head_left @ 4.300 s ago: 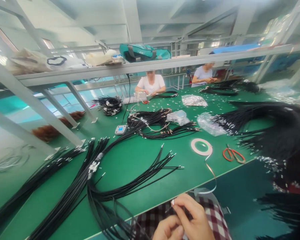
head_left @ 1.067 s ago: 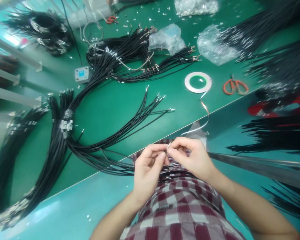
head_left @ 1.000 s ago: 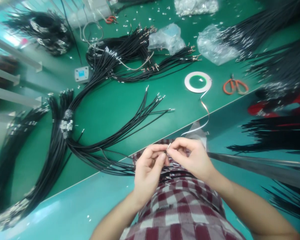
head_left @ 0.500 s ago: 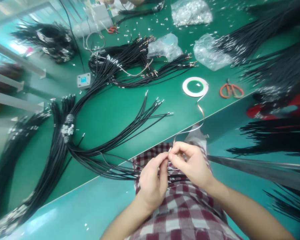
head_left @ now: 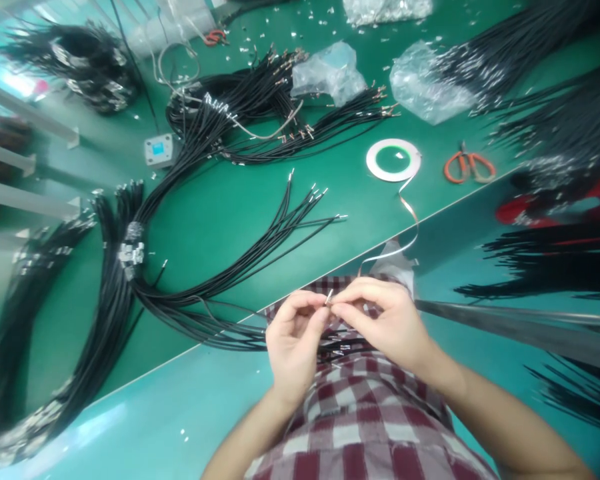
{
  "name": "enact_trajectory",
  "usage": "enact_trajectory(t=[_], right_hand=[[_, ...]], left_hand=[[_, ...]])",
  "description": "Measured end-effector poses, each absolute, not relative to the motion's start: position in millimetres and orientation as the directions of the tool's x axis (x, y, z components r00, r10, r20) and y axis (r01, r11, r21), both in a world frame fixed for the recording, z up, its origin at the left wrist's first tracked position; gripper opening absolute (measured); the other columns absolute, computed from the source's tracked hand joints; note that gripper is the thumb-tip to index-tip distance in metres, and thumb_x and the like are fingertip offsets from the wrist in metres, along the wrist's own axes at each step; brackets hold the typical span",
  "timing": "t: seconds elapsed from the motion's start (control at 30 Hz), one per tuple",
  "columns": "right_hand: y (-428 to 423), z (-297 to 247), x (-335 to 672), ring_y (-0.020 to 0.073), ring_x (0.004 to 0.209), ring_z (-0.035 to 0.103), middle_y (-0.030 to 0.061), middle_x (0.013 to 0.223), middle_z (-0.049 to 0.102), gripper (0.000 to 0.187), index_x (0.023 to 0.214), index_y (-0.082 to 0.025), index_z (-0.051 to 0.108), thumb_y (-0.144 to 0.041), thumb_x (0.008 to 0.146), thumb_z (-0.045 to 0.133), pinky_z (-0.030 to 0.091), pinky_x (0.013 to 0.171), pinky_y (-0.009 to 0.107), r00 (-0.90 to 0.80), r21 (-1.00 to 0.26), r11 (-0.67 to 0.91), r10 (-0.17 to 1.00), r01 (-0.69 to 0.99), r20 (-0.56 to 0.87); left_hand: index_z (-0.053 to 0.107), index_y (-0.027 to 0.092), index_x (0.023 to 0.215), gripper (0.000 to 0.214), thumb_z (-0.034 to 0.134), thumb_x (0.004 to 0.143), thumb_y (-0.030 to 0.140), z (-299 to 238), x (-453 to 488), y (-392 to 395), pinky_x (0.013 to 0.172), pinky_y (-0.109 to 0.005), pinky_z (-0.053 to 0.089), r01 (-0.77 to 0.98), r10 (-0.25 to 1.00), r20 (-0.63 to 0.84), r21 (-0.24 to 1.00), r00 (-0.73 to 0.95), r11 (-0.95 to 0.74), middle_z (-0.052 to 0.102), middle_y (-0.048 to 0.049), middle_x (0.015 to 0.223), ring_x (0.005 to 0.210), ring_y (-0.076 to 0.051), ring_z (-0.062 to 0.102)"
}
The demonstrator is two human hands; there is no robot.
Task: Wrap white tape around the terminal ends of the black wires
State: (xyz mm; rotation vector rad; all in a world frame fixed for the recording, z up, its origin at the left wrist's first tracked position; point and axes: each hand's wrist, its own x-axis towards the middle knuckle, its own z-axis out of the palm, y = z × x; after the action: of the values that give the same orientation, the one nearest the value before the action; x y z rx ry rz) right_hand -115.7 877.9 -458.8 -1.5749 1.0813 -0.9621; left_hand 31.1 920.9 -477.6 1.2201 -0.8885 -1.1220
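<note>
**Pinch point shifted slightly left since the previous frame; both hands stay closed at one wire end.**

Below and left of the tape roll (head_left: 393, 160), a black wire bundle (head_left: 200, 323) crosses the edge of the green bench top (head_left: 220, 200) towards the hands. The left hand (head_left: 294, 340) and right hand (head_left: 385, 327) are narrowly closed, thumbs and forefingers meeting at a small metal terminal (head_left: 329, 297) over a plaid shirt (head_left: 365, 427). Orange-handled scissors (head_left: 469, 167) lie right of the roll.

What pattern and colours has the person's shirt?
Maroon-and-white checked shirt, best in the head view.
</note>
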Motion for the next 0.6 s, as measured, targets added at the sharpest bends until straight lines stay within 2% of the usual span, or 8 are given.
enact_trajectory(t=[0.17,0.33,0.43,0.6], right_hand=[[881.7,-456.7,-107.0,0.0166,0.077,0.066,0.0022,0.081,0.072,0.012,0.081,-0.021,0.072,-0.02,0.091,0.065,0.048,0.072,0.031,0.243,-0.902,-0.274,-0.95,-0.334,0.198],[882.9,-451.9,-100.5,0.0157,0.071,0.063,0.0016,0.076,0.071,0.017,0.078,-0.02,0.07,-0.023,0.093,0.063,0.04,0.07,0.033,0.26,-0.776,-0.39,-0.919,-0.495,0.297],[879.5,-450.3,-97.8,0.0133,0.065,0.058,-0.0002,0.072,0.068,0.02,0.074,-0.02,0.068,-0.019,0.093,0.062,0.037,0.067,0.032,0.267,-0.808,-0.352,-0.931,-0.473,0.249],[873.4,-449.9,-93.8,0.0111,0.062,0.055,-0.0025,0.074,0.068,0.023,0.071,-0.02,0.064,-0.013,0.093,0.061,0.04,0.069,0.029,0.295,-0.921,-0.19,-0.952,-0.339,0.088]], left_hand=[[0.07,0.018,0.091,0.007,0.073,0.085,0.021,-482.2,31.4,921.5,0.068,-0.018,0.053,0.217,-0.945,-0.11,0.975,0.307,-0.043,0.064,-0.0013,0.086,0.072,-0.009,0.062],[0.071,0.019,0.092,0.009,0.075,0.084,0.021,-484.5,32.0,920.3,0.068,-0.016,0.053,0.289,-0.923,-0.165,0.955,0.347,-0.062,0.066,-0.0011,0.088,0.073,-0.008,0.063],[0.072,0.018,0.09,0.011,0.077,0.082,0.023,-481.9,30.8,918.0,0.064,-0.016,0.053,0.357,-0.917,-0.188,0.932,0.351,-0.054,0.067,-0.0013,0.082,0.066,-0.008,0.062],[0.072,0.017,0.089,0.012,0.077,0.081,0.024,-475.4,30.9,913.6,0.057,-0.018,0.051,0.494,-0.929,-0.243,0.866,0.278,-0.079,0.065,-0.0011,0.067,0.058,-0.009,0.06]])
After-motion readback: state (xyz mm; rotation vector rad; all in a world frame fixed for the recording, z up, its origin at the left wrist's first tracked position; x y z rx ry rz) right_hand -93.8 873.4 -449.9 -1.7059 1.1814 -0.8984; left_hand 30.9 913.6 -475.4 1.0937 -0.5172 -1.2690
